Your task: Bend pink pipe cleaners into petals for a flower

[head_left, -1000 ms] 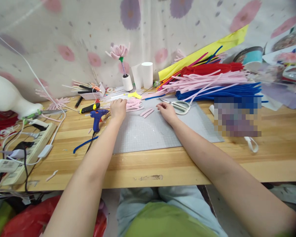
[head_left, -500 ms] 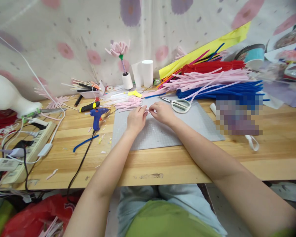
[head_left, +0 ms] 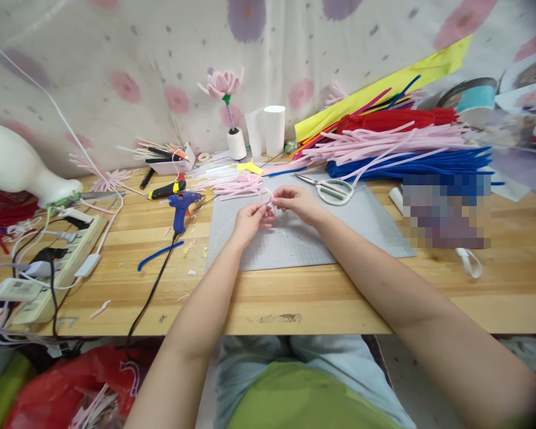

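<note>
2 hands [head_left: 274,210] pinch short pink fuzzy pipe cleaner [head_left: 266,196], bent into loop.

- pipe cleaner loop [head_left: 265,195] showing pale pink
- cutting mat [head_left: 366,229] reading grey
- glue gun [head_left: 181,205] showing blue
- scissors [head_left: 333,190] showing whitish handles
- backdrop cloth [head_left: 116,59] showing pink and purple flowers on white
- tabletop [head_left: 509,298] showing light wood grain

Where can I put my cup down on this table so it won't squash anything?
The wood along the near edge of the table, in front of the grey mat, is bare. The mat's near part is free too. Farther back it is crowded: scissors, pipe cleaner stacks, glue gun, and the power strip at the left.
</note>
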A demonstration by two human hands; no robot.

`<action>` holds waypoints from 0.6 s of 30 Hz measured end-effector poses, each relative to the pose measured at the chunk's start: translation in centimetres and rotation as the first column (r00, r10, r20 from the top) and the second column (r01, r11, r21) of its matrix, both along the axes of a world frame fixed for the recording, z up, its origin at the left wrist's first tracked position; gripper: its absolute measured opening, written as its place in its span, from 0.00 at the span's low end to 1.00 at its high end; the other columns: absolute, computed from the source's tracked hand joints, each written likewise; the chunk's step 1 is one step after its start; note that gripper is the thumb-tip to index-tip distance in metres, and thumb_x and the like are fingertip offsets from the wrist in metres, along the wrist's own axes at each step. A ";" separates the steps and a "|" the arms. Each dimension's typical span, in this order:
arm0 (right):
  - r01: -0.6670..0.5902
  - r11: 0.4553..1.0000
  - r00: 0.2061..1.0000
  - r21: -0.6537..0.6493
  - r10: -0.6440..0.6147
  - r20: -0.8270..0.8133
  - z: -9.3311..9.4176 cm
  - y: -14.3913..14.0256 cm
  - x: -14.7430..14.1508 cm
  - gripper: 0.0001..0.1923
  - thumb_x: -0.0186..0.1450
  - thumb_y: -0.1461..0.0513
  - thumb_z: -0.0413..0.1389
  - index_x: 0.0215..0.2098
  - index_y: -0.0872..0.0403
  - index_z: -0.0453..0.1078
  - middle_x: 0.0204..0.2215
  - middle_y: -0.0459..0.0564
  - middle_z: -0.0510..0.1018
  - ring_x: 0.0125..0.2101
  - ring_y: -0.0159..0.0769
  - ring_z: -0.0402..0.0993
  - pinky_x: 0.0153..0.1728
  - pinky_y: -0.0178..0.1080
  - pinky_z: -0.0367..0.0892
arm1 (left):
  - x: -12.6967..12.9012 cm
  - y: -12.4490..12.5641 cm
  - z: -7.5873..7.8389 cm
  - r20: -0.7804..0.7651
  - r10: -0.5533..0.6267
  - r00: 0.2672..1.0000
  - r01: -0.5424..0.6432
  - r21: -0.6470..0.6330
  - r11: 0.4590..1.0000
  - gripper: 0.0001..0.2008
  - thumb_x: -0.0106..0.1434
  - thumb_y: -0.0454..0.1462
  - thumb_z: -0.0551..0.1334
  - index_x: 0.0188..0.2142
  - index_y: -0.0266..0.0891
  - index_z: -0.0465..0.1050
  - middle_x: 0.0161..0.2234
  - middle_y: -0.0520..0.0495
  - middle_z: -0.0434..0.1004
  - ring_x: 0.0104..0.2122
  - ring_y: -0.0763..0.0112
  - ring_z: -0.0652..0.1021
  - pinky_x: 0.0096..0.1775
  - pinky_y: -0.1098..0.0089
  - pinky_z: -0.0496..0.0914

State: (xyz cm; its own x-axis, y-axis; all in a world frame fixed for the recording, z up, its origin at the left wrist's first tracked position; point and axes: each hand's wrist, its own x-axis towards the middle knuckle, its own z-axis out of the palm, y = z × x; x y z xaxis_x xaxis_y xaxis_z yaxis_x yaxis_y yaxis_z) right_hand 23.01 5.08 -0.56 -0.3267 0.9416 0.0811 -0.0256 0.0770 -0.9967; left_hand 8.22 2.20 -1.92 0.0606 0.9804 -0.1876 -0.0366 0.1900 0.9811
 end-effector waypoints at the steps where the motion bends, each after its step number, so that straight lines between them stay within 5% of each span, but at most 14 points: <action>1: -0.013 1.000 1.000 -0.005 0.013 -0.008 0.0 -0.2 -0.2 0.15 0.46 0.54 0.62 0.24 0.54 0.67 0.19 0.43 0.70 0.21 0.26 0.62 0.23 0.33 0.58 | 0.1 -0.1 0.0 0.022 -0.016 1.000 0.017 -0.011 1.000 0.10 0.59 0.40 0.59 0.33 0.33 0.70 0.29 0.46 0.77 0.27 0.73 0.78 0.27 0.73 0.72; 18: 0.050 0.998 0.999 0.035 -0.049 -0.017 -0.8 0.1 -0.3 0.13 0.47 0.55 0.62 0.24 0.55 0.65 0.20 0.43 0.70 0.22 0.27 0.64 0.22 0.31 0.57 | 0.0 -0.3 0.0 0.052 -0.076 0.996 0.080 -0.069 0.994 0.10 0.56 0.37 0.62 0.36 0.32 0.73 0.32 0.43 0.78 0.30 0.72 0.79 0.34 0.70 0.74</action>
